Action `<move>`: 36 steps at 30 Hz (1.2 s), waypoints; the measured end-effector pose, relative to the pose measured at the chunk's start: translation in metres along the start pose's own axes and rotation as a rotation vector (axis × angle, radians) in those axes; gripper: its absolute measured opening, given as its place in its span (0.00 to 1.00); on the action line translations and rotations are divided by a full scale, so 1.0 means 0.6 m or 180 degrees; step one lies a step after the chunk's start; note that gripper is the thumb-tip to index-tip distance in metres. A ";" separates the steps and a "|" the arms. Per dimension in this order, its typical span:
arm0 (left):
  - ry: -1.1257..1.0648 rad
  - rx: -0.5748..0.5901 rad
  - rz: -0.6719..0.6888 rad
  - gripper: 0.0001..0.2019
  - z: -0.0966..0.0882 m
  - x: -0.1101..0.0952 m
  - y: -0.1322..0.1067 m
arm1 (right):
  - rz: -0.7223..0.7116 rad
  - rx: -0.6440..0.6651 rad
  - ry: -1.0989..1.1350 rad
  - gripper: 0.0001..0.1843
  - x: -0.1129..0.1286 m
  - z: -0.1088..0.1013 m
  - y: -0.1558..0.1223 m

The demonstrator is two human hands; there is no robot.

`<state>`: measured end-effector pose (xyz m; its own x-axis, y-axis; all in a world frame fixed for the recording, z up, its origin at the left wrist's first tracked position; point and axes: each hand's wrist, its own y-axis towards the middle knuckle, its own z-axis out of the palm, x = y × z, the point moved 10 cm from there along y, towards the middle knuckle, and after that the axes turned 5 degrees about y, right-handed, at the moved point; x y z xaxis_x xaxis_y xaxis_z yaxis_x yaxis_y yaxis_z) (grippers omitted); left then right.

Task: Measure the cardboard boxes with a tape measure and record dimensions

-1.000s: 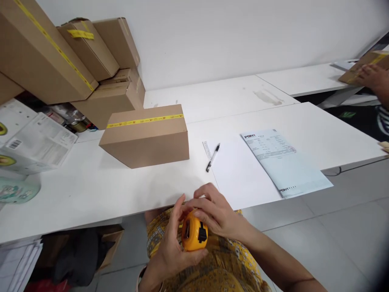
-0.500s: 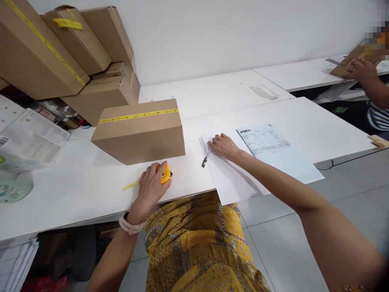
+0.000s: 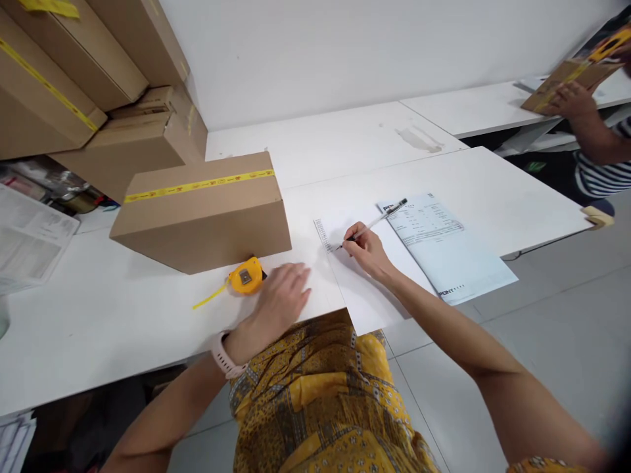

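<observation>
My right hand (image 3: 365, 252) is closed round a pen (image 3: 377, 222), its tip at the printed column along the left edge of a white sheet of paper (image 3: 367, 299). My left hand (image 3: 283, 292), slightly blurred, is over the table with its fingers stretched out and nothing in them. Just left of it lies a yellow tape measure (image 3: 246, 276), a short length of its blade pulled out. Behind the tape measure stands a cardboard box (image 3: 207, 217) closed with yellow printed tape. A pale blue printed form (image 3: 444, 253) lies to the right, overlapping the white sheet.
Several cardboard boxes (image 3: 123, 141) are stacked at the back left. A white package (image 3: 34, 236) stands at the left edge. On the far right, another person's hand (image 3: 574, 105) holds a cardboard piece (image 3: 552, 92). The white table (image 3: 315, 154) ends just in front of me.
My left hand has let go of the tape measure and moved right. My right hand has picked up the pen from the paper and brought its tip to the printed column.
</observation>
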<state>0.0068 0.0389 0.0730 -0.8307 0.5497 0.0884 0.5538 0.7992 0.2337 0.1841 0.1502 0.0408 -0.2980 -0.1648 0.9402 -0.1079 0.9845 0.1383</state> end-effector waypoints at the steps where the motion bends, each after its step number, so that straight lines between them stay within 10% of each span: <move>1: -0.0147 0.0084 0.0332 0.19 0.012 -0.032 0.013 | 0.0177 0.0027 0.0329 0.05 -0.012 0.012 -0.008; 8: -0.0469 0.0631 0.0757 0.34 0.079 -0.087 0.065 | 0.0382 -0.0055 0.1014 0.17 -0.046 0.043 -0.012; 36: -0.0555 0.0534 0.0544 0.31 0.091 -0.076 0.060 | 0.0267 -0.0229 0.0448 0.15 -0.030 0.034 -0.013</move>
<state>0.0678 0.0562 0.0245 -0.7102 0.7016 -0.0585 0.6986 0.7126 0.0650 0.1709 0.1442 0.0166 -0.1669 -0.0768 0.9830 -0.0186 0.9970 0.0747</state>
